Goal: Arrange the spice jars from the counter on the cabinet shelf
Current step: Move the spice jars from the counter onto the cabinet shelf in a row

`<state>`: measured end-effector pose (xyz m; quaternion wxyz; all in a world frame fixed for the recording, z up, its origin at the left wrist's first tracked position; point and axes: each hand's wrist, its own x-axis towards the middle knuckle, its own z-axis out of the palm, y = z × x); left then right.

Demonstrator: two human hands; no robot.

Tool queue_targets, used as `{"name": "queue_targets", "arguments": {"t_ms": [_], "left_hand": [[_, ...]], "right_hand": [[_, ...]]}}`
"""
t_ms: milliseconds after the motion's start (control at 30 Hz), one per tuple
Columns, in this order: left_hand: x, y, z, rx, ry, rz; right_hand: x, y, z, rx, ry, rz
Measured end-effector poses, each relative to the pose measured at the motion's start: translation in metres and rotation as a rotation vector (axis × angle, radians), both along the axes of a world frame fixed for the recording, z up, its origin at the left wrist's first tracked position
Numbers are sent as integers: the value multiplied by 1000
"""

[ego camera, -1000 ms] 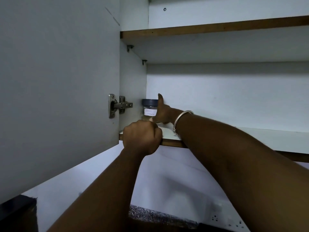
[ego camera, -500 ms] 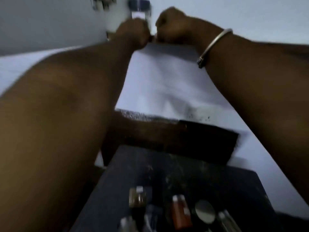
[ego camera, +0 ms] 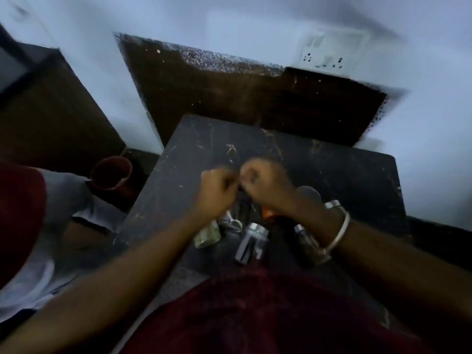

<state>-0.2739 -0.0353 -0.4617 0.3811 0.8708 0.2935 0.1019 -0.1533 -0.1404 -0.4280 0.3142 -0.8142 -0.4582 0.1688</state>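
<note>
Both hands, left [ego camera: 215, 190] and right [ego camera: 264, 183], hung fisted and empty over the dark desk [ego camera: 344, 169]. Jars [ego camera: 251, 242] clustered just beneath them, partly hidden by the wrists; a brown bucket [ego camera: 111, 172] stood far left.

I can't read any text, label, brand or number from here; the picture is motion-blurred and dim. The spice jars [ego camera: 251, 242] clustered on the near part of the dark table [ego camera: 332, 169] show only glass and caps, and if any carries a label its face is smeared beyond reading. The orange-capped jar [ego camera: 268, 215] near the middle of the group is mostly hidden and shows no lettering. The switch and socket plate [ego camera: 332, 51] on the far wall, to the right, has holes and rockers but no markings I can make out.
</note>
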Motion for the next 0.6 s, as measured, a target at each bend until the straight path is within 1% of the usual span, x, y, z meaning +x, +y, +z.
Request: {"name": "queue_targets", "arguments": {"t_ms": [33, 100, 167, 233, 300, 367, 400, 467, 533, 600], "left_hand": [[-17, -14, -24, -100, -14, 4], [-39, -43, -62, -227, 148, 16], [-40, -55, -95, -326, 289, 83], [-37, -65, -111, -364, 361, 50], [-36, -74, -118, -420, 418, 33], [-35, -73, -124, -497, 393, 54], [-34, -73, -120, -560, 367, 67], [-33, -73, -113, -656, 274, 93], [-32, -72, -97, -717, 159, 132], [-33, -65, -77, -825, 31, 192]], "right_hand": [[-10, -21, -34, -162, 39, 13], [-17, -47, -86, -339, 167, -75], [-22, -63, -121, -458, 266, -216], [-36, -67, -146, -496, 386, -331], [-45, -67, -162, -431, 459, -451], [-46, -67, -175, -368, 493, -498], [-45, -68, -178, -350, 517, -486], [-43, -71, -175, -307, 560, -472], [-37, -74, -154, -265, 608, -472], [-29, -78, -120, -186, 577, -438]]}}
